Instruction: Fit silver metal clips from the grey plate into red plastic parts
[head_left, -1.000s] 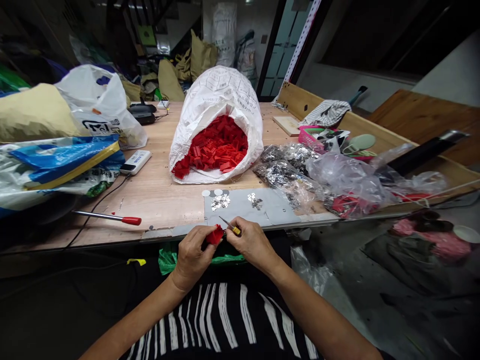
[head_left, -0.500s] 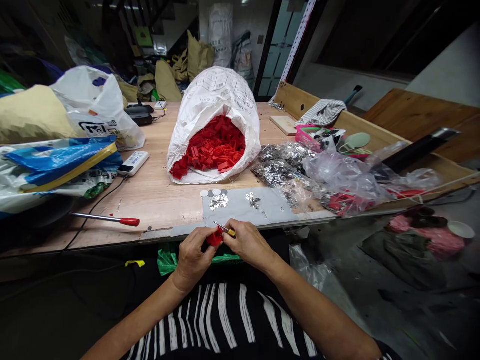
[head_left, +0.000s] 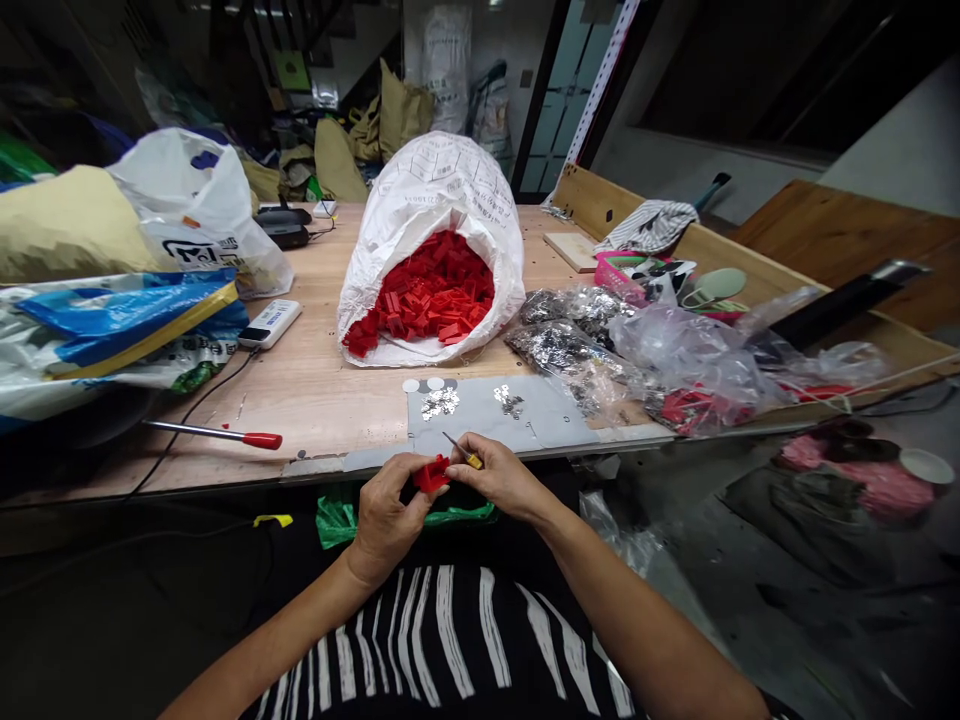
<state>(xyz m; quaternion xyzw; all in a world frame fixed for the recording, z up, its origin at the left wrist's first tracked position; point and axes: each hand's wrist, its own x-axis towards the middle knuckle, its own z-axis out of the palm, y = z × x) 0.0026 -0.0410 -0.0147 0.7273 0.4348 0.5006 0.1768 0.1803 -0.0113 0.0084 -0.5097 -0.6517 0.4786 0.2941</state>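
A small red plastic part (head_left: 430, 476) is pinched between the thumb and fingers of my left hand (head_left: 387, 500), just in front of the table edge. My right hand (head_left: 501, 480) grips a thin pointed tool with a yellow handle (head_left: 474, 460), perhaps a small screwdriver. Its metal tip points up and left, away from the red part, while my right thumb and fingertips touch the part's right side. Beyond my hands, two little piles of shiny metal pieces (head_left: 440, 403) lie on a grey mat (head_left: 480, 428).
A white sack (head_left: 450, 180) lies open towards me, full of red plastic parts (head_left: 435, 290). Clear bags of metal pieces (head_left: 570, 350) stand to its right. A red-handled rod (head_left: 261, 440) and a white power strip (head_left: 271, 324) lie on the left. Green plastic (head_left: 337, 520) hangs below the table edge.
My right hand has turned the yellow-handled tool so its tip has swung right and up, away from the red part. My left hand still pinches the part in nearly the same place.
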